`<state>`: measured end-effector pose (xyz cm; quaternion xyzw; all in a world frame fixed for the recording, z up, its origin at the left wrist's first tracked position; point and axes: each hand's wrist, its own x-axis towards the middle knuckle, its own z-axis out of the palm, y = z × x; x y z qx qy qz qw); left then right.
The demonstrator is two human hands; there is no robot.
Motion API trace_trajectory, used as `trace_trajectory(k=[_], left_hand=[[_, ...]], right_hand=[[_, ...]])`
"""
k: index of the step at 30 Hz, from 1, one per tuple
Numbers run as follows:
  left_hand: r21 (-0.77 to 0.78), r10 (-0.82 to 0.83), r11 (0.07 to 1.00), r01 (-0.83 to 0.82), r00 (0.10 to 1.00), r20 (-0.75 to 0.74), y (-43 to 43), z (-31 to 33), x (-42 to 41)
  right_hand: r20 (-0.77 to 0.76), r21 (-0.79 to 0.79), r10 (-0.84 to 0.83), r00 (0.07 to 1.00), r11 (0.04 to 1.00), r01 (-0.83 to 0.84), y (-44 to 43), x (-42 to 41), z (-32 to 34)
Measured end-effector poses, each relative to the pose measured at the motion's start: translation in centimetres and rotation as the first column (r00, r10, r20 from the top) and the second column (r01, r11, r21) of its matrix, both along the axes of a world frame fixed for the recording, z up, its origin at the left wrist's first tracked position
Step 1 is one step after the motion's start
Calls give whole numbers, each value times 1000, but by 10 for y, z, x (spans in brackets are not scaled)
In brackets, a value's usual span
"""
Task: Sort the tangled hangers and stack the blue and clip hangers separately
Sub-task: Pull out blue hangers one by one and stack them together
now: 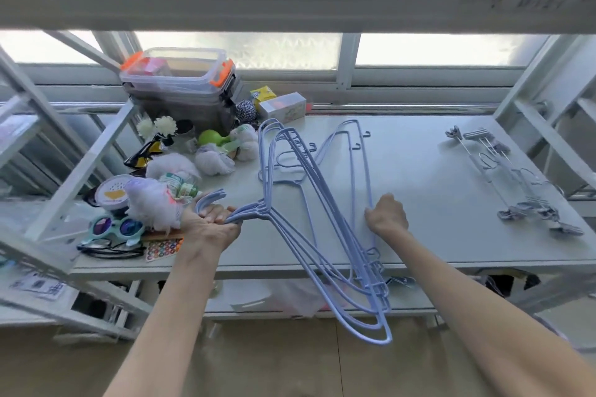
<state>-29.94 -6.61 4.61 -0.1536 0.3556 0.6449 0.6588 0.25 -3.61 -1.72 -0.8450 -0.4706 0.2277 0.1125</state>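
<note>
Bunched blue hangers (285, 234), thin coated wire, overhang the front edge of the white shelf (435, 235), hooks gripped in the curled left hand (209, 226); the right hand (387, 214) pinches a flat-lying hanger (366, 164). Metal clip hangers (516, 177) lie well right.

My head camera faces forward and down, close over the shelf (419, 177), my left hand (209, 226) and right hand (387, 213) mid-frame.
</note>
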Motion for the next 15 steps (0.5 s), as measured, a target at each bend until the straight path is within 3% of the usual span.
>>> trace_trajectory(k=[6,15], left_hand=[[-16,-21,1000,21,1000,15,3,-8,-14],[-12,-100,995,100,995,13,14,-18,-46]], right_hand=[[-7,35,0,1000,999,0,3,-7,-4],[51,311,-106,993,947,86,-2,-6,-6]])
